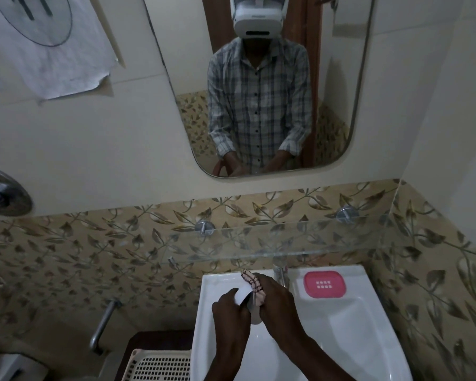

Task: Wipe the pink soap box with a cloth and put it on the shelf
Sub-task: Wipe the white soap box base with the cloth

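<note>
A pink soap box tray [324,284] with a slotted middle lies on the right rim of the white sink [368,334], apart from both hands. Over the basin, my left hand [231,307] grips a white oval plastic piece [243,296]. My right hand [276,298] presses a pale cloth with dark stitching [251,281] against that piece. Cloth and fingers hide part of the piece. Above the sink a glass shelf [286,244] juts from the leaf-patterned tiles, with nothing on it.
A chrome tap [280,273] stands at the back of the sink between my hands and the pink tray. A mirror [341,78] hangs above the shelf. A pale perforated basket [160,365] sits low at the left, next to a metal pipe [103,325].
</note>
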Demonstrator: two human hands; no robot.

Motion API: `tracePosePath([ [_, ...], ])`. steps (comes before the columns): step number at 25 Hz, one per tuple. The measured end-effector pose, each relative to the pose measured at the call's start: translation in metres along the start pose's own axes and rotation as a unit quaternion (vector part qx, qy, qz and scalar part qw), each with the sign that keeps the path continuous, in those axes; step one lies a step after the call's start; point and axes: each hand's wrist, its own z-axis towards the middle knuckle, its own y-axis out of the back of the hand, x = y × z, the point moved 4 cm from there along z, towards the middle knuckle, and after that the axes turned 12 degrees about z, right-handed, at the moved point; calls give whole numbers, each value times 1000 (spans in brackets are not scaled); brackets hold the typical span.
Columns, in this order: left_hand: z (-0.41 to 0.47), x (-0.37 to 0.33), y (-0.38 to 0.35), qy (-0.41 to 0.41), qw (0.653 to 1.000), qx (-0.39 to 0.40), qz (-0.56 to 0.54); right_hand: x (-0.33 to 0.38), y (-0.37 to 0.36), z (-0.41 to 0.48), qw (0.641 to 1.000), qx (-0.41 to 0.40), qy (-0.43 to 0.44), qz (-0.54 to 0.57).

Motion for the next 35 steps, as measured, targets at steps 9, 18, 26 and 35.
tracePosePath([
  [9,-3,10,-16,147,948,-11,-281,-70,-21,-12,806,-122,-419,400],
  [18,-25,4,-39,409,669,291,-548,-27,11,-17,958,-209,-190,54],
  [26,-11,0,-36,399,653,231,-600,-20,-10,-49,979,202,33,-11],
  [35,-6,8,-47,314,709,234,-586,-32,-28,22,949,77,-246,181],
])
